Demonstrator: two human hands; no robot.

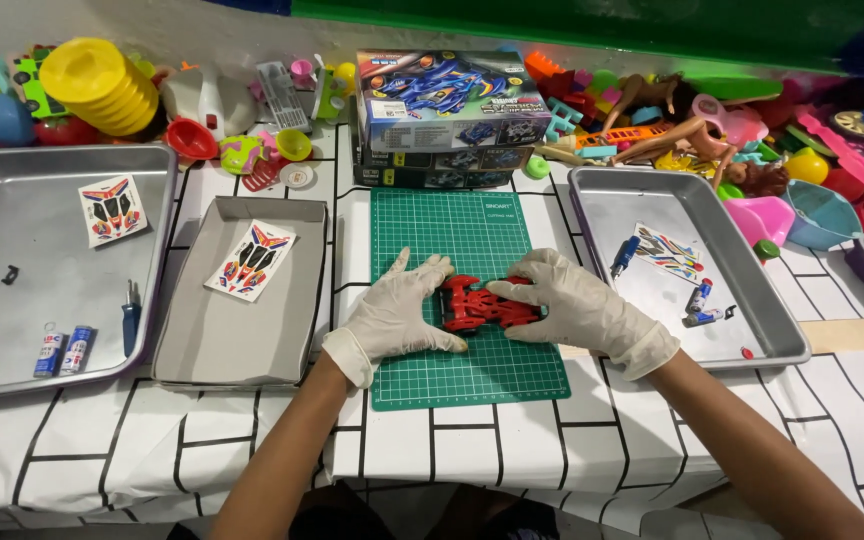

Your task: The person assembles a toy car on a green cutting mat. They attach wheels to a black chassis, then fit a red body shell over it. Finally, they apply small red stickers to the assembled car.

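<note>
Red plastic made up the little toy car (pixel 480 305), and it sat on the green mat (pixel 472 375) in the middle of the bench (pixel 252 440). The left hand (pixel 397 315), in a white glove, lay flat on the mat and pressed against the car's left end. The right hand (pixel 572 305), gloved too, curled over the car's right end and gripped it.

The car looked thin and bendy. If the hands had squeezed too hard, a small piece could have snapped or popped off. A loose bit might have rolled off the mat and got lost among the toys (pixel 712 130) piled at the back.

The gloves looked baggy, so the car could have slipped out of the fingers. The right sleeve-side arm was close to the metal tray (pixel 787 345), and a bump might have shaken the small parts (pixel 702 300) in it. The sticker sheet (pixel 250 260) in the box lid (pixel 192 350) lay well apart from both hands.
</note>
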